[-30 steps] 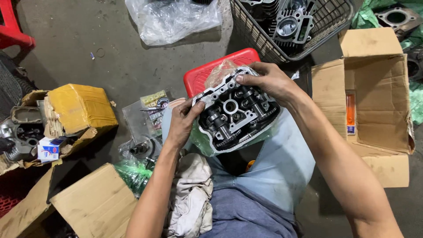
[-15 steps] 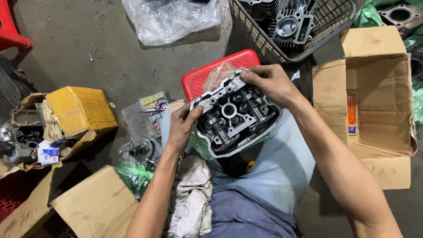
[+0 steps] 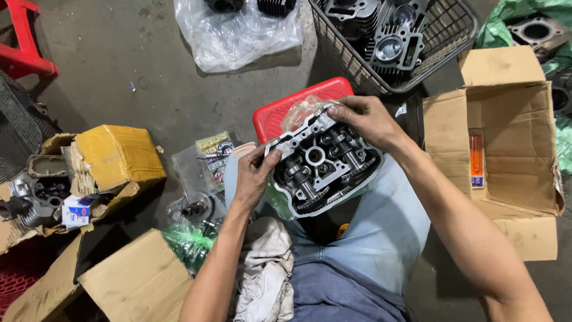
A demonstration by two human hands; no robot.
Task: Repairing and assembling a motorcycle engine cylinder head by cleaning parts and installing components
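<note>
Concrete floor (image 3: 149,101) lies underneath; both hands grip an engine part (image 3: 322,164) (camshafts showing) over the lap: left hand (image 3: 253,179) clasping its 9 o'clock edge, right hand (image 3: 366,122) pinching its 1 o'clock corner.

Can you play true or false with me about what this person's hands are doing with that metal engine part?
1. Both hands hold the engine part. True: the left hand grips its near-left edge and the right hand its far edge.
2. The part lies on the floor. False: it is held over the person's lap.
3. A red stool sits right behind it. True.
4. The wire basket is empty. False: it holds more metal engine parts.
5. The cardboard box on the right is closed. False: its flaps are open.
</note>
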